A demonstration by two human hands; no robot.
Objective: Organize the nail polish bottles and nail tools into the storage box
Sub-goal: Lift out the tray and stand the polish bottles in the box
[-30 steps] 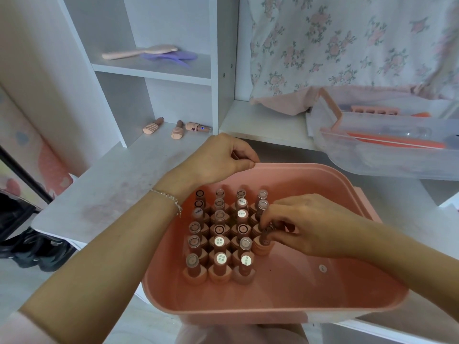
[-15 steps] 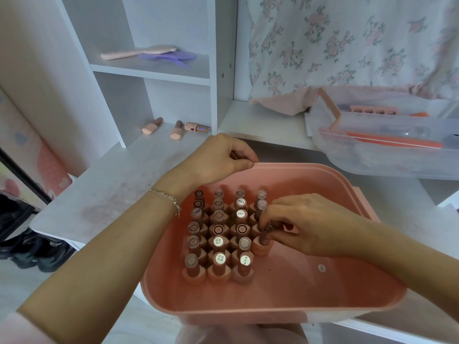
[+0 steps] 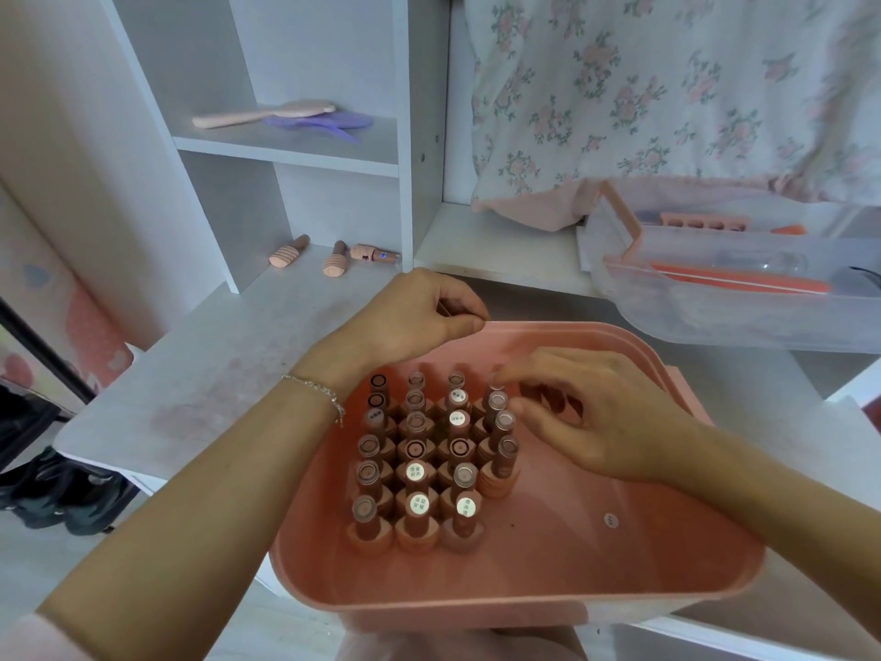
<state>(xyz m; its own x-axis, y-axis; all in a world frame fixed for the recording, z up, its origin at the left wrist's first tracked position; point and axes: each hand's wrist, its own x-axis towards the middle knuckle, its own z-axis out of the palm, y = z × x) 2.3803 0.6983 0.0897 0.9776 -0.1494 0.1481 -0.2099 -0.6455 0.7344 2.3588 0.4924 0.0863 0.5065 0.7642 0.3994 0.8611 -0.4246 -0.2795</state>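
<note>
The pink storage box (image 3: 524, 608) sits on the white desk (image 3: 200, 374). Nail polish bottles (image 3: 419, 460) stand upright in close rows in the left half of the box. The left hand (image 3: 414, 317) pinches the box's far rim, fingers curled over the edge. The right hand (image 3: 600, 417) hovers inside the box just beside the right-hand column of bottles, fingers loosely spread and blurred, grasping nothing. A clear plastic tray (image 3: 743, 307) holding nail files rests to the right. Three small pink items (image 3: 329, 260) lie on the lower shelf.
</note>
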